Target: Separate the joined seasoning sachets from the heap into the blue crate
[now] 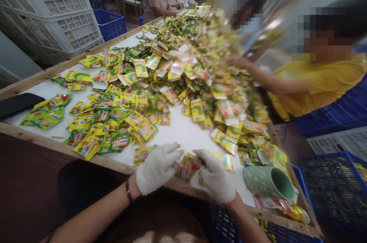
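Both my hands wear white knit gloves and meet at the near edge of the white table (183, 132). My left hand (157, 167) and my right hand (215, 176) are both closed on a small stack of yellow-green sachets (187, 166) held between them. More sachets (143, 153) lie just left of my left hand. A large heap of the same sachets (183, 71) covers the table's middle and far side.
A green mug (268, 182) lies on its side right of my right hand. A dark phone (17, 104) lies at the table's left end. A person in yellow (318, 82) reaches into the heap from the right. Blue crates (334, 185) stand right; white crates (51, 10) back left.
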`<state>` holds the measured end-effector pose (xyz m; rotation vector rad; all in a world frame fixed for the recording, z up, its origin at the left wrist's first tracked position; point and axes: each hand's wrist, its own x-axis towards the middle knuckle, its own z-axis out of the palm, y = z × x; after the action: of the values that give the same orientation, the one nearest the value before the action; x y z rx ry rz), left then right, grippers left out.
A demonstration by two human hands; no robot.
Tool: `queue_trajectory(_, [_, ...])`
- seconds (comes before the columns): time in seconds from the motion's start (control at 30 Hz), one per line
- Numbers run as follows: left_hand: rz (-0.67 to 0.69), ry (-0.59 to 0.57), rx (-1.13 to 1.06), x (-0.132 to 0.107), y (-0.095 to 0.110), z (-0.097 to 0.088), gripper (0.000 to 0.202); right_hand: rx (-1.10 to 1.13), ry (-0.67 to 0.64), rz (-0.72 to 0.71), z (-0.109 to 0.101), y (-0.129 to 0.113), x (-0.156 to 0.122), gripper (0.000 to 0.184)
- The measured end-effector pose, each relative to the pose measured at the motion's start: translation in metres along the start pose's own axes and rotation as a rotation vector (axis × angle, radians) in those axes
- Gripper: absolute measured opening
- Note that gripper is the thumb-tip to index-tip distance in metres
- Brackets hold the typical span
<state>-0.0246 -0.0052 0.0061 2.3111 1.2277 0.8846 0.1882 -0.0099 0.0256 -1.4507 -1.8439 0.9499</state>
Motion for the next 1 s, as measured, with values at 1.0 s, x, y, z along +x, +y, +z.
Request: queue_trajectory(1.0, [-0.379,-0.260,0.441,0.102,-0.036,-0.006,0.026,-0.566,0.241,0.174,-0.041,0.042,0.139,0.029])
